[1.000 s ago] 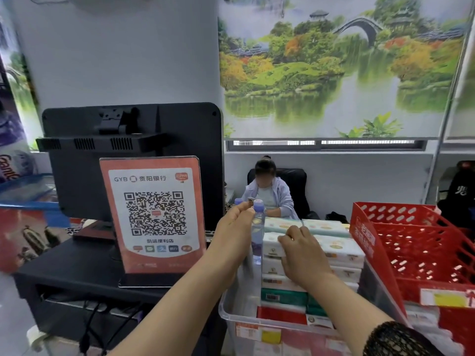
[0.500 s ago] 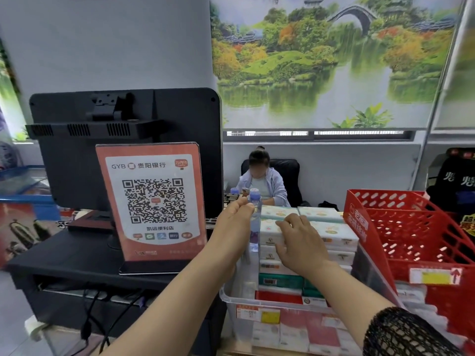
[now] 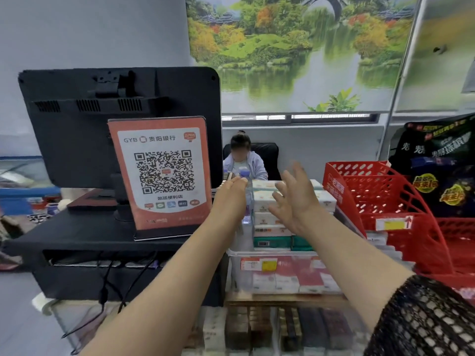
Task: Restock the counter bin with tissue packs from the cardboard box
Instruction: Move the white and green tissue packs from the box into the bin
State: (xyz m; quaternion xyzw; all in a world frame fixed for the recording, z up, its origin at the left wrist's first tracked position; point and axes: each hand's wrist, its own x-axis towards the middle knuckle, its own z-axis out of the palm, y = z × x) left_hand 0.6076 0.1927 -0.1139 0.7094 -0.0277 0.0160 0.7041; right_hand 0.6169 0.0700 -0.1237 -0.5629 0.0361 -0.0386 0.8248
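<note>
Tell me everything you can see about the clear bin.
The bin is a clear plastic box, upright, with a red and yellow label on its front wall. It sits between the black stand and the red basket. Tissue packs are stacked in it past the rim: white on top, green below, red behind the front wall. A water bottle stands at its left end.

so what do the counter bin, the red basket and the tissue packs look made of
Counter bin: clear, glossy plastic; contents show through its wall. Red basket: rigid moulded plastic, with a slotted lattice. Tissue packs: probably thin printed plastic film over soft paper; too blurred to be sure.
</note>
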